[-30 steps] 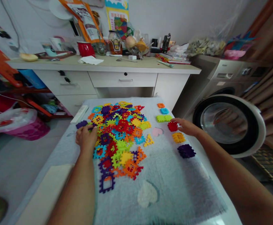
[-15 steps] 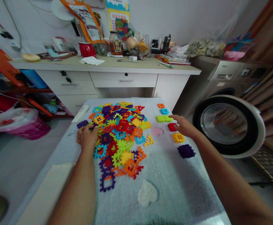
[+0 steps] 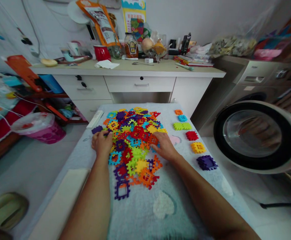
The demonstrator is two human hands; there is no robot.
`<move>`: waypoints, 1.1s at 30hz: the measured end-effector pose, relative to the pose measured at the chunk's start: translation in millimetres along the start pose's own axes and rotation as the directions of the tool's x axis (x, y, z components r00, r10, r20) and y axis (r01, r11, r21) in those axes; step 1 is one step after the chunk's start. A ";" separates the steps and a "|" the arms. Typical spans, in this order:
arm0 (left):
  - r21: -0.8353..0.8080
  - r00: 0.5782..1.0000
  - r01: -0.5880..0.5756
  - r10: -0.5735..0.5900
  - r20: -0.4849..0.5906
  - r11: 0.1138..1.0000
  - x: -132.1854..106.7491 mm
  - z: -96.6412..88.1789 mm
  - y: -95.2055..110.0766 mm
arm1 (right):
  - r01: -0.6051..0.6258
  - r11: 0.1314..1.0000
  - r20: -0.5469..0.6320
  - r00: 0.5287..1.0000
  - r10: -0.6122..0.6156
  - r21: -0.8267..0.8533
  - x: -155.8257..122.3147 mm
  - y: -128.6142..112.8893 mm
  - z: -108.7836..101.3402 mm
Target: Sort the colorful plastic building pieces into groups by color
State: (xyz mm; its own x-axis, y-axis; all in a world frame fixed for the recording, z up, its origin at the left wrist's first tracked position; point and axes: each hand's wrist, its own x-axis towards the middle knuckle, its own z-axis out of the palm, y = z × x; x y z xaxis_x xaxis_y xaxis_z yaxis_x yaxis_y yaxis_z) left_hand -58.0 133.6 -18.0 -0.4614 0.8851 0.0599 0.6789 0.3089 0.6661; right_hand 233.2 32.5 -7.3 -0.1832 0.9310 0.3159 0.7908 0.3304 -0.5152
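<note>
A heap of colourful plastic interlocking building tiles (image 3: 136,151) lies on the cloth-covered table. At its left edge, my left hand (image 3: 102,143) is curled with fingertips pressed together at a dark purple tile (image 3: 107,132); its grip is partly hidden. My right hand (image 3: 165,146) reaches over the heap's right side, thumb and fingers apart around an orange tile (image 3: 153,139). Along the table's right side runs a row of small same-colour stacks: orange (image 3: 178,112), blue (image 3: 182,118), lime green (image 3: 182,126), red (image 3: 191,135), yellow (image 3: 198,147) and purple (image 3: 206,162).
A white box (image 3: 95,119) lies at the table's far left corner. Behind stands a drawer desk (image 3: 140,83) with a jar (image 3: 131,46) and a red cup (image 3: 102,53). To the right, a washing machine (image 3: 257,76) has its round door swung out. A pink bin (image 3: 40,128) stands left.
My right hand has moved left from beside the green and red stacks to the heap. My left hand stays at the heap's left edge. The view has shifted slightly.
</note>
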 end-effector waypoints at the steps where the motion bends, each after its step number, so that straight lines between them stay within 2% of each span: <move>1: 0.001 1.000 0.004 -0.004 0.002 1.000 -0.7 -0.7 1.1 | -0.005 1.000 -0.009 1.000 0.005 0.001 0.3 -1.5 2.3; 4: 0.009 1.000 0.011 -0.012 0.010 1.000 -2.2 -2.4 3.5 | 0.013 1.000 -0.008 1.000 -0.013 0.012 3.2 -7.0 7.1; 10: 0.005 1.000 -0.010 0.010 -0.003 1.000 -0.1 0.3 -0.9 | 0.030 1.000 0.072 0.997 -0.030 0.000 9.8 -14.4 21.1; 15: 0.009 1.000 -0.019 0.019 -0.005 1.000 0.0 1.3 -2.1 | 0.051 0.999 0.026 0.998 -0.051 -0.012 8.9 -13.9 23.3; 21: 0.010 1.000 -0.011 0.011 0.008 1.000 -1.8 -1.5 0.9 | 0.059 0.998 0.007 0.998 -0.059 0.027 5.5 -15.2 18.0; 27: 0.011 1.000 -0.013 0.013 -0.001 1.000 3.3 3.2 -4.3 | 0.057 0.993 -0.041 0.998 -0.053 0.106 4.1 -20.7 8.4; 33: 0.011 1.000 -0.009 0.009 0.000 1.000 4.6 3.3 -4.6 | 0.078 0.976 -0.080 0.995 -0.062 0.205 5.0 -20.9 -16.3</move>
State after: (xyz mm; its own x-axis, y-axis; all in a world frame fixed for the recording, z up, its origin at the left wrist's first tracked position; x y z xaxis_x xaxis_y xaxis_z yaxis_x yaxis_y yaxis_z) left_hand -61.3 137.4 -23.3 -0.4556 0.8878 0.0656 0.6890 0.3050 0.6574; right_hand 225.3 27.7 18.0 -0.1845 0.8930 0.4104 0.6373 0.4266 -0.6418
